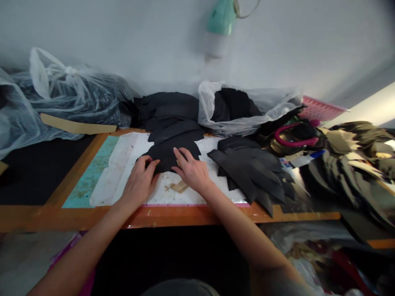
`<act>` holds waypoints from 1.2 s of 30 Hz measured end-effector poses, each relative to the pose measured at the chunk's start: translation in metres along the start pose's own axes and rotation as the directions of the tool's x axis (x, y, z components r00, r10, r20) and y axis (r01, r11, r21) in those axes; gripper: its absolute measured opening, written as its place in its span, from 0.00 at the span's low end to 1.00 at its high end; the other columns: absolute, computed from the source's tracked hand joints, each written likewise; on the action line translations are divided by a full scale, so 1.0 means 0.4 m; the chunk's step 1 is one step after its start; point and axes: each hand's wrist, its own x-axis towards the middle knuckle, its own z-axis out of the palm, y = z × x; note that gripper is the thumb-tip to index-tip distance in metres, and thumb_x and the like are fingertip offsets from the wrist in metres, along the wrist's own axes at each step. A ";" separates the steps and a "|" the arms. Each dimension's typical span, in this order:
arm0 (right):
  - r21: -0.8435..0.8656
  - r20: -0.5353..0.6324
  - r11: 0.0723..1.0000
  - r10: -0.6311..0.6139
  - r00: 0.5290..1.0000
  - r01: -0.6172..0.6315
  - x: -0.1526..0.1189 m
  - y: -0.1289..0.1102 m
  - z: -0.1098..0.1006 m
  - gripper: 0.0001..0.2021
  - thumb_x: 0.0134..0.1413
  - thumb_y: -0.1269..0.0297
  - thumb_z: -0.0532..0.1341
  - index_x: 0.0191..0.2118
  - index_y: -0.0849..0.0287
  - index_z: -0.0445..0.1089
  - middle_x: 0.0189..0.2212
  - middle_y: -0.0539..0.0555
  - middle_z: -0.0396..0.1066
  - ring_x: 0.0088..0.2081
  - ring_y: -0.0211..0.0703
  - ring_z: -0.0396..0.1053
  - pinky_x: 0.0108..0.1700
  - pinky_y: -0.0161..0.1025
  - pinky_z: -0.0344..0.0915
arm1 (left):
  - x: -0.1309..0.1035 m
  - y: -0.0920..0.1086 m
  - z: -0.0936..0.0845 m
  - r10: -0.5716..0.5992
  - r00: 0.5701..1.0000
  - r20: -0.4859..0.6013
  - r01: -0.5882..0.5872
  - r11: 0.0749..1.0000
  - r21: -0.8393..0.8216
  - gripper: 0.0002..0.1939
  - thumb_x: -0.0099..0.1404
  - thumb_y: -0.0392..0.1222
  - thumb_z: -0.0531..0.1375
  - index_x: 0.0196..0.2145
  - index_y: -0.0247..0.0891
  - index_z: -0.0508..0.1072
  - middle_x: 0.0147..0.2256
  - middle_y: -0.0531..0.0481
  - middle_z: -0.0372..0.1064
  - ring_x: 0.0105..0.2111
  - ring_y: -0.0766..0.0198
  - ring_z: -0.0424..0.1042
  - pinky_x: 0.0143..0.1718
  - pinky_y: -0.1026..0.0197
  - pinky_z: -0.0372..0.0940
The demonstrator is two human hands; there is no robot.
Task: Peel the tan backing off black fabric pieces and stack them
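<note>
Several dark, flat pieces, like cut fabric or leather, overlap in a row on white paper. The nearest black piece lies between my hands. My left hand has its thumb and forefinger closed at this piece's near left edge. My right hand rests at its near right side, fingers stretched out and apart, fingertips on or just over the surface. A small tan scrap lies on the white paper between my hands. More black pieces are stacked behind.
Another pile of black pieces fans out on the right, near a blue-capped marker. Plastic bags stand along the wall, with a tan strip in front. A pink basket sits back right. The wooden table edge runs in front.
</note>
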 end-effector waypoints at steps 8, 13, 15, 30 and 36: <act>-0.073 -0.033 0.995 -0.071 0.997 0.069 -0.002 -0.028 -0.029 0.15 0.75 0.56 0.49 0.55 0.54 0.69 0.55 0.60 0.69 0.36 0.44 0.75 0.30 0.36 0.60 | 0.021 0.009 -0.026 -0.041 0.998 -0.046 0.039 0.999 -0.037 0.17 0.69 0.52 0.57 0.47 0.38 0.74 0.46 0.40 0.74 0.48 0.49 0.72 0.51 0.50 0.66; -0.068 -0.081 0.993 -0.106 0.991 0.101 -0.083 -0.027 -0.039 0.24 0.74 0.45 0.48 0.46 0.58 0.72 0.33 0.58 0.77 0.33 0.46 0.76 0.29 0.36 0.50 | -0.022 0.053 -0.066 -0.004 0.993 -0.120 -0.005 0.997 -0.077 0.21 0.73 0.57 0.52 0.35 0.40 0.76 0.25 0.49 0.73 0.24 0.63 0.71 0.28 0.62 0.58; -0.046 -0.072 0.995 -0.094 0.993 0.090 -0.133 -0.016 -0.051 0.27 0.71 0.40 0.51 0.40 0.60 0.73 0.29 0.58 0.77 0.31 0.45 0.75 0.29 0.37 0.47 | -0.036 0.073 -0.078 0.054 0.991 -0.120 -0.069 0.990 -0.123 0.22 0.71 0.59 0.54 0.31 0.40 0.75 0.22 0.50 0.72 0.22 0.65 0.70 0.27 0.63 0.57; -0.270 -0.300 0.684 0.610 0.734 -0.678 -0.346 0.334 -0.107 0.29 0.61 0.38 0.62 0.49 0.63 0.68 0.45 0.63 0.73 0.32 0.48 0.75 0.25 0.38 0.42 | 0.071 0.258 -0.026 0.418 0.906 -0.068 -0.421 0.872 -0.250 0.18 0.74 0.46 0.53 0.54 0.40 0.76 0.53 0.41 0.75 0.53 0.55 0.75 0.55 0.53 0.69; 0.082 -0.465 0.727 0.633 0.619 -0.682 -0.456 0.217 -0.115 0.22 0.67 0.41 0.56 0.39 0.58 0.67 0.33 0.54 0.71 0.30 0.45 0.72 0.28 0.36 0.52 | 0.196 0.478 0.118 0.587 0.777 0.229 -0.562 0.810 -0.169 0.21 0.73 0.38 0.52 0.62 0.42 0.69 0.65 0.36 0.62 0.64 0.46 0.65 0.60 0.41 0.65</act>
